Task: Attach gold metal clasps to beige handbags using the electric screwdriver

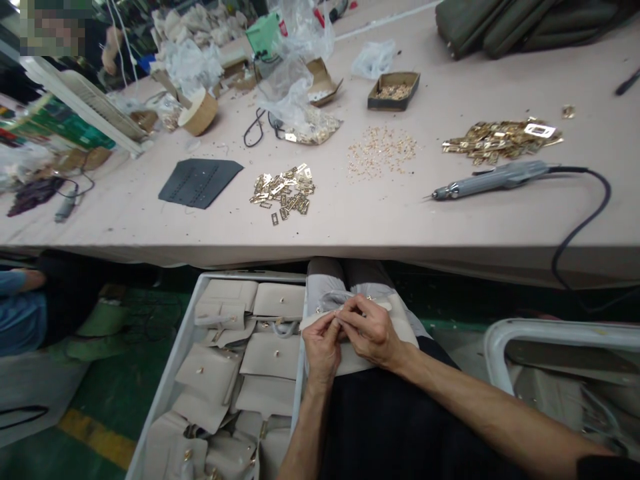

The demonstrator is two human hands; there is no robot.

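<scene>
My left hand (321,347) and my right hand (369,328) meet over my lap, below the table's front edge. Both pinch the top edge of a beige leather bag piece (407,327) that lies across my thighs. The fingertips press together around a small gold fitting that is too small to make out. To my left stands a white crate (176,353) filled with several matching beige bag pieces (273,355).
On the pink table (380,213) lie a grey electric screwdriver (487,180) with a black cord, heaps of gold metal plates (285,191) (495,140), scattered small screws (383,150), a dark leather panel (199,181) and a box of screws (394,91). Another white crate rim (550,333) is at right. A person sits at far left.
</scene>
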